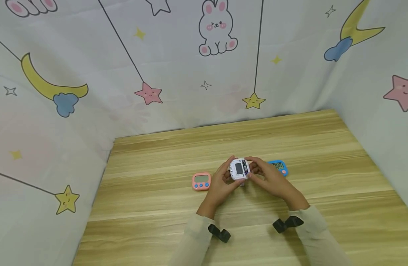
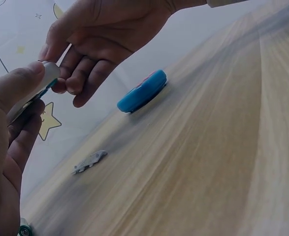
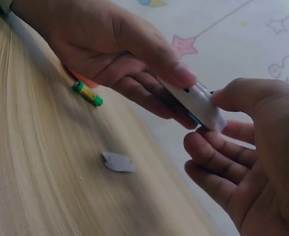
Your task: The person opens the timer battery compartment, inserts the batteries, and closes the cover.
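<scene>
A small white digital timer [image 1: 239, 169] is held up over the table between both hands, its back face turned up in the head view. That face has a dark rectangle and a dark slot along the right side; what sits in the slot is too small to tell. My left hand [image 1: 221, 184] grips the left side, thumb along the near edge. My right hand [image 1: 269, 178] pinches the right side between thumb and forefinger, other fingers loosely curled. Below lie a small pale cover piece [image 3: 118, 162] and a green and yellow battery [image 3: 87, 93].
An orange-pink timer [image 1: 201, 181] with blue buttons lies beside the left hand. Behind the right hand is a blue timer [image 1: 279, 168], partly hidden. The wooden table [image 1: 150, 221] meets printed fabric walls [image 1: 177, 55] at the back and sides. A dark device [image 1: 219, 233] sits on each wrist.
</scene>
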Tool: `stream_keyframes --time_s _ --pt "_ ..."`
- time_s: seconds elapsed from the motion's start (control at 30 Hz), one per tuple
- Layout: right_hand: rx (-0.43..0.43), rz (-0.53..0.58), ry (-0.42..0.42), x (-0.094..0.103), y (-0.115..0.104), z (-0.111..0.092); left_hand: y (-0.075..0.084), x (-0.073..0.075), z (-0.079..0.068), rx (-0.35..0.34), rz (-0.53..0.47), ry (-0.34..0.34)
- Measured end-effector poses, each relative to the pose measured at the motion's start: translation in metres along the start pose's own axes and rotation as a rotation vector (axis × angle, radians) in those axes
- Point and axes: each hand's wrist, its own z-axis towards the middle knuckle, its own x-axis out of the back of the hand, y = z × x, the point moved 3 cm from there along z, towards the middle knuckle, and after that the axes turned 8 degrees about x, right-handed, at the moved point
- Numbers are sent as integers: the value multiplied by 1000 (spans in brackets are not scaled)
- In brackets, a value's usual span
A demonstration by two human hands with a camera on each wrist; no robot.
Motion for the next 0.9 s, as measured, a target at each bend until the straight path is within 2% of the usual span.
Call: stream_keyframes --time_s 0.17,0.37,0.53,0.67,0.8,0.9 --pt "-33 81 -8 -5 2 1 -18 -2 4 -22 36 17" --pt "-48 110 26 -8 4 2 -21 -4 5 -72 98 27" --pt "-81 84 67 -11 8 2 -20 -5 5 -102 180 47" --pt "-106 69 90 -13 9 2 -20 -3 5 -72 204 90" --pt "-85 54 102 -14 10 3 -19 0 5 -34 172 149" --pt "-86 68 107 -12 1 4 -4 2 3 -42 129 184"
